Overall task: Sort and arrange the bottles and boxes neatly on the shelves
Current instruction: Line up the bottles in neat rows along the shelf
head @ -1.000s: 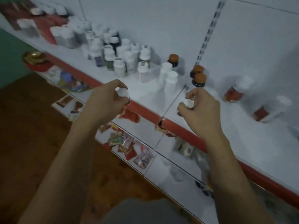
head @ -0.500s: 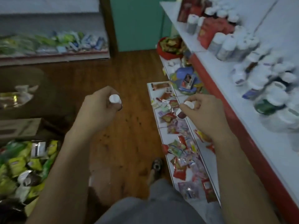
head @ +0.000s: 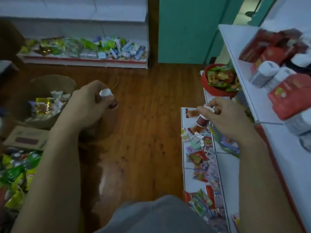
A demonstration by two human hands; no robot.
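Observation:
My left hand (head: pixel 87 105) grips a small brown bottle with a white cap (head: pixel 106 93) over the wooden floor. My right hand (head: pixel 225 121) grips another small bottle with a white cap and a red-brown label (head: pixel 202 121), held above the low white shelf (head: pixel 186 158) at the right. The upper white shelf (head: pixel 235 52) at the far right carries red boxes (head: pixel 289 96) and white bottles (head: pixel 265 73). Most of each held bottle is hidden by fingers.
A red bowl of sachets (head: pixel 218 81) sits at the low shelf's far end. Loose sachets (head: pixel 202 157) litter that shelf. A cardboard box of packets (head: pixel 43 101) and green packets (head: pixel 15 175) lie at the left. A far shelf (head: pixel 84 59) holds packets.
My view has swung left and down from the upper shelf of bottles to the floor and low shelf. Both hands kept hold of their bottles and moved apart.

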